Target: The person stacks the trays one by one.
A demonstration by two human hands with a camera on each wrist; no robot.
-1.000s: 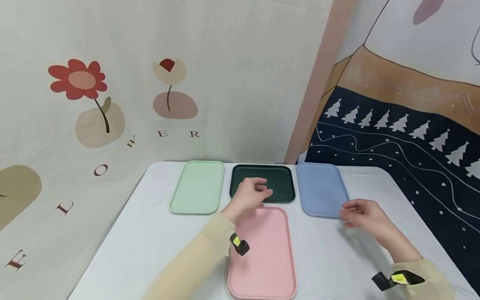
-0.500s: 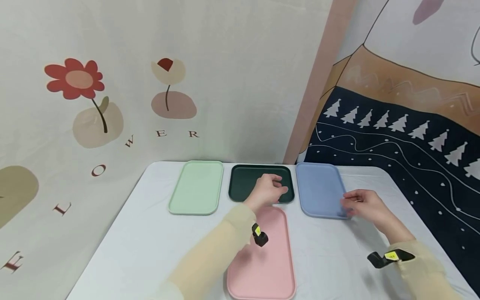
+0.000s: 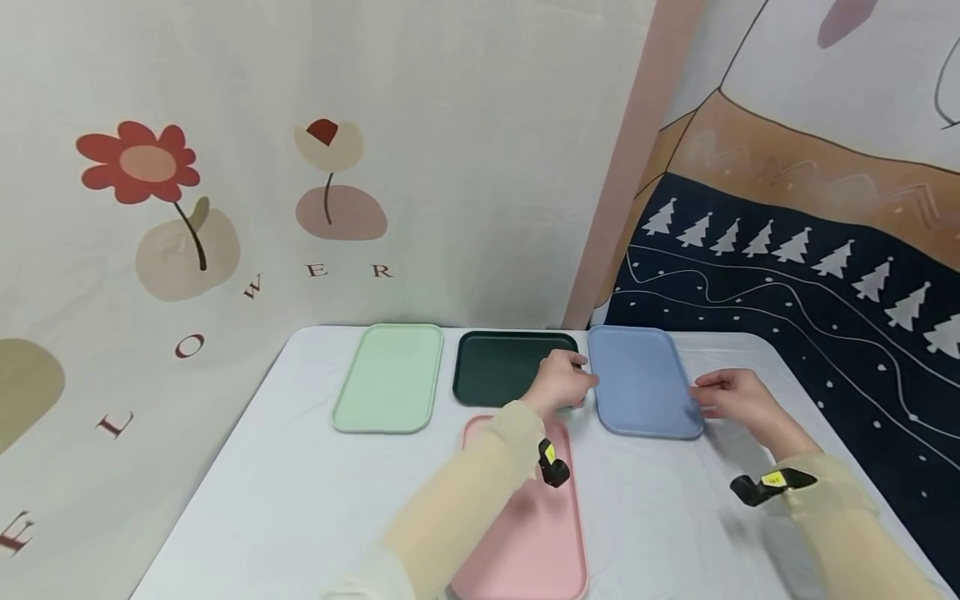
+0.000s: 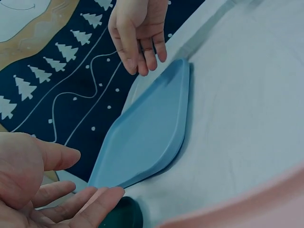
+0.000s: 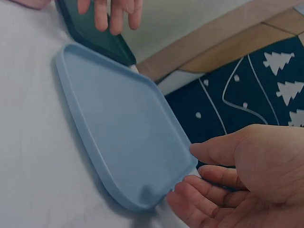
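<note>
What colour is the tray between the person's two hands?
The tray is plain light blue, seen best in the head view.

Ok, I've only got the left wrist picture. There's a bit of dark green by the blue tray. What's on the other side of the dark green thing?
Observer: A light green tray, seen in the head view.
Operator: Cool! What's pink at the bottom right of mine?
Observer: The edge of a pink tray that lies on the person's side of the dark green tray.
Operator: So where's the blue tray in the back row?
Observer: At the right end of three.
</note>
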